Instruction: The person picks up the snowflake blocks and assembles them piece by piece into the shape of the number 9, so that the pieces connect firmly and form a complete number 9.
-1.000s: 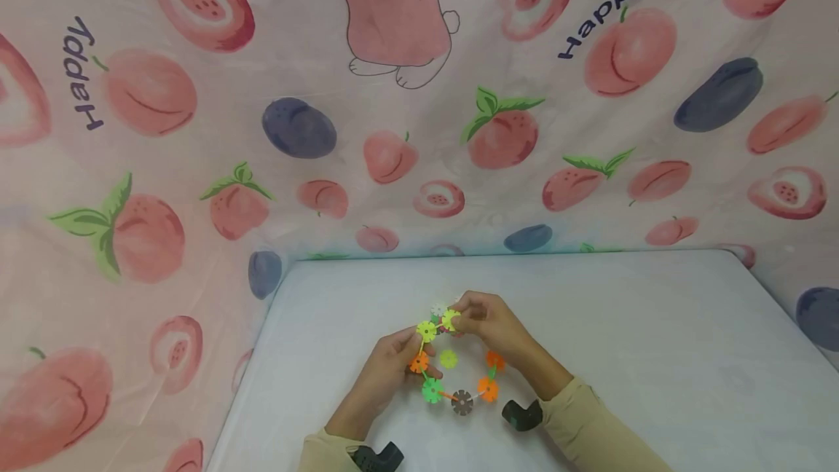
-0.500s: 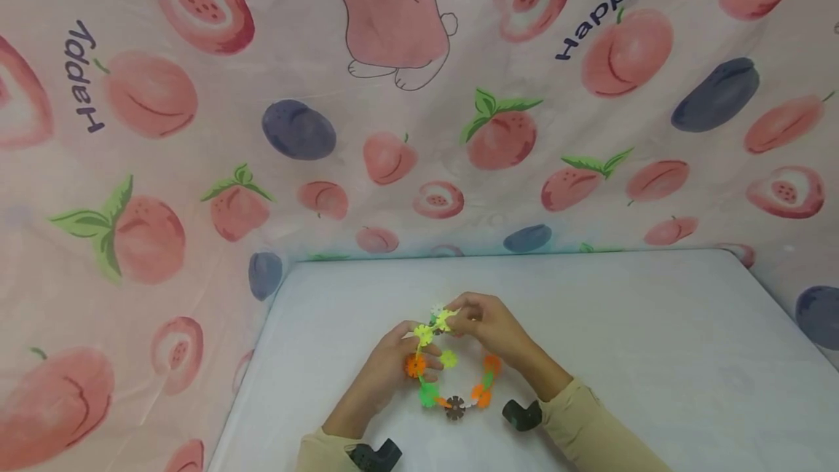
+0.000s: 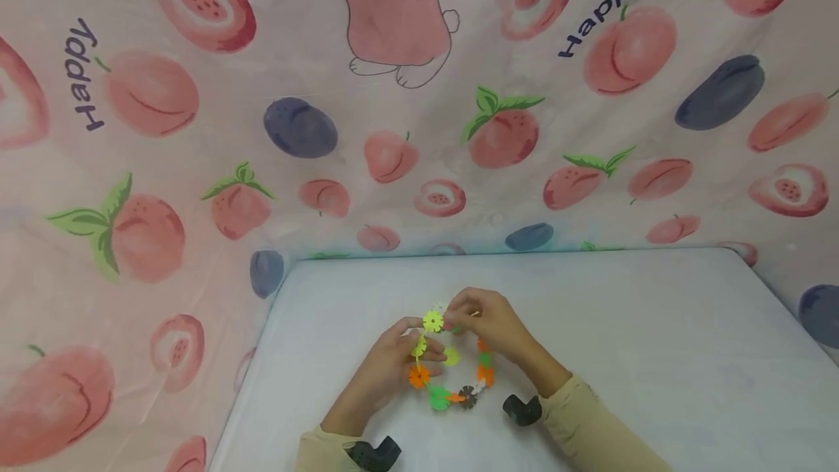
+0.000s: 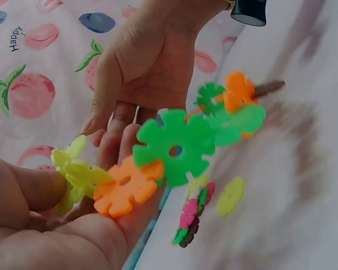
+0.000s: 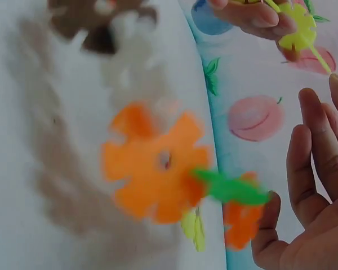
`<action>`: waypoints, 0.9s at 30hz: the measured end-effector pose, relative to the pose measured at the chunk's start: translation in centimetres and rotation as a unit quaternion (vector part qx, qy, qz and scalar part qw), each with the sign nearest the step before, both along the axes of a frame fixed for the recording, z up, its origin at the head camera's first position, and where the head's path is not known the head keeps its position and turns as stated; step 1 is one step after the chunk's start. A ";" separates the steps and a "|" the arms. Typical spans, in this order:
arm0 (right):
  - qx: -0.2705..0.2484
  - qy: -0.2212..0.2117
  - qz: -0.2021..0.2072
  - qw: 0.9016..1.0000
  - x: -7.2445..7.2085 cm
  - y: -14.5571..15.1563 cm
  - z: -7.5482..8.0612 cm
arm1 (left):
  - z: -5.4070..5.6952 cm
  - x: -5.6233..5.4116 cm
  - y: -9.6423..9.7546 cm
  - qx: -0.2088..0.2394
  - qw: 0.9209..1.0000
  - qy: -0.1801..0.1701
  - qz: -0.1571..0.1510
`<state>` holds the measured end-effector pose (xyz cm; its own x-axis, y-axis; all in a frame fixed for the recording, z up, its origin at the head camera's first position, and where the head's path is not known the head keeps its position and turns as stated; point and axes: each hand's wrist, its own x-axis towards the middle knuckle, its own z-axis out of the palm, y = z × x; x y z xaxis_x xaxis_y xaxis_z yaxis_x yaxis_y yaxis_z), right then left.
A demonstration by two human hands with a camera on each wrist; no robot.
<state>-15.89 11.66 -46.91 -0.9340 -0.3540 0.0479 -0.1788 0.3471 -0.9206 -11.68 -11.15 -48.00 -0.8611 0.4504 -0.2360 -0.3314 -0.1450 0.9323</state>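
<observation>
A chain of slotted plastic snowflake discs (image 3: 439,398), coloured yellow, orange, green, brown and white, curves in an unclosed loop between both hands. My left hand (image 3: 392,364) grips the chain near its yellow discs (image 4: 73,183), thumb in front, with an orange disc (image 4: 128,185) and a green disc (image 4: 174,149) following on. From the right, my right hand (image 3: 483,319) pinches at the edge of the upper yellow disc (image 3: 433,321), thumb and index finger together. The chain's other end, an orange disc (image 5: 243,222) joined to a green one (image 5: 231,188), hangs near the right fingers.
A loose yellow disc (image 4: 231,196) lies on the white table (image 3: 623,348). Beyond it is a small cluster of pink, green and brown discs (image 4: 190,216), partly covered by the hands in the head view. A fruit-print cloth (image 3: 406,115) rises behind the table.
The yellow discs at the right fingertips have turned, the upper one now facing the camera and shifted left. The lower part of the loop has swung and twisted; both hands stay nearly in place.
</observation>
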 end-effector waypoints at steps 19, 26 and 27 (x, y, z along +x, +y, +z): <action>0.009 -0.045 -0.071 0.996 -1.2 2.4 -2.5 | 0.3 -0.2 -2.2 0.017 0.999 -0.008 0.049; 0.083 -0.033 -0.053 0.995 -1.4 2.3 -4.2 | 0.3 -0.2 -2.6 0.015 0.998 -0.001 0.063; 0.101 -0.025 -0.043 0.994 -1.4 2.1 -4.5 | 0.3 -0.2 -2.6 0.015 0.998 -0.002 0.066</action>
